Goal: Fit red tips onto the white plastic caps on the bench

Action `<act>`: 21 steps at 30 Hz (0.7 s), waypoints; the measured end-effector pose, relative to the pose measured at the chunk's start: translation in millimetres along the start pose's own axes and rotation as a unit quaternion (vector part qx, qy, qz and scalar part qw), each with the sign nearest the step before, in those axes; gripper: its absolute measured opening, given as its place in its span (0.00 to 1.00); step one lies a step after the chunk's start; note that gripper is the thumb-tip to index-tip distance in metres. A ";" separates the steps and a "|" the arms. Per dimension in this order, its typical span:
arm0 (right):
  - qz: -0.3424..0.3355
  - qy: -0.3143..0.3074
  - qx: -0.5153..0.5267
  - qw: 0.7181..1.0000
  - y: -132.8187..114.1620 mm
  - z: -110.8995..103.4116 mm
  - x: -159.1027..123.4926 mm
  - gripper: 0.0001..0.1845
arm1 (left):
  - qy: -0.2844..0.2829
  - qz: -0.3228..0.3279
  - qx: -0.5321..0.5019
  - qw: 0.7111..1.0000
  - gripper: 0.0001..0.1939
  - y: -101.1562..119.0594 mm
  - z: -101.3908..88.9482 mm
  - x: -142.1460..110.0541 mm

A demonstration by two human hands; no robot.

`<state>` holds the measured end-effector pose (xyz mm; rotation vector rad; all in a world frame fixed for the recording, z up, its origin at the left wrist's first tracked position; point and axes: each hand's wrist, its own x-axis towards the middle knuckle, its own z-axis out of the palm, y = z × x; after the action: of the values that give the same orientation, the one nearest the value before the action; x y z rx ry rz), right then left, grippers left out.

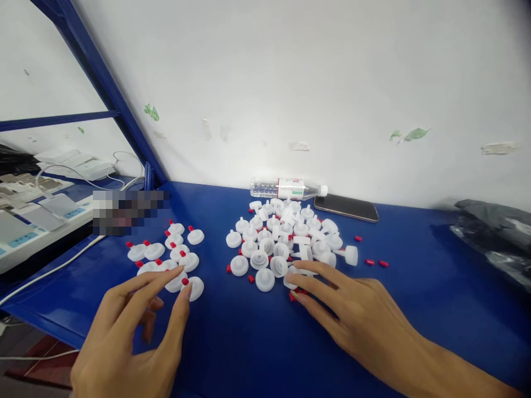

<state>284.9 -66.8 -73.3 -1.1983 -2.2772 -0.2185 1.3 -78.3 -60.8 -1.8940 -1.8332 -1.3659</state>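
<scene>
My left hand [136, 331] is at the left, thumb and index finger apart. Between and just beyond their tips stands a white round cap with a red tip [194, 288]; whether the thumb touches it I cannot tell. Several more white caps with red tips [154, 251] lie around it. At the near right edge of a pile of white caps with bare spouts [265, 279], my right hand [344, 304] has its fingers stretched out. Its fingertips rest by a white cap [289, 280] and small red tips [292, 296], partly hidden under the fingers.
Behind the pile lies a clear plastic bottle [265, 188], beside a dark phone [346, 208]. Loose red tips [383, 264] lie to the right on the blue table [232, 348]. Plastic bags [498, 237] are at far right; power strips [45, 226] and cables at far left.
</scene>
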 end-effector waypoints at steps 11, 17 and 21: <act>0.041 0.061 0.139 0.987 -3.4 -20.5 12.9 0.10 | -0.208 0.089 0.128 0.966 0.21 11.0 43.0 -3.7; 0.010 0.024 0.229 0.973 -24.8 -17.6 -0.2 0.17 | -0.238 0.084 0.143 0.957 0.22 16.4 49.3 11.5; -0.101 -0.027 0.191 0.976 -38.0 -9.4 -13.6 0.15 | -0.212 0.081 0.120 0.966 0.20 15.0 44.7 15.0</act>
<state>264.3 -102.5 -68.7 -0.7862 -2.3481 0.1744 32.9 -41.0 -69.0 -2.2652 -1.8588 -0.6856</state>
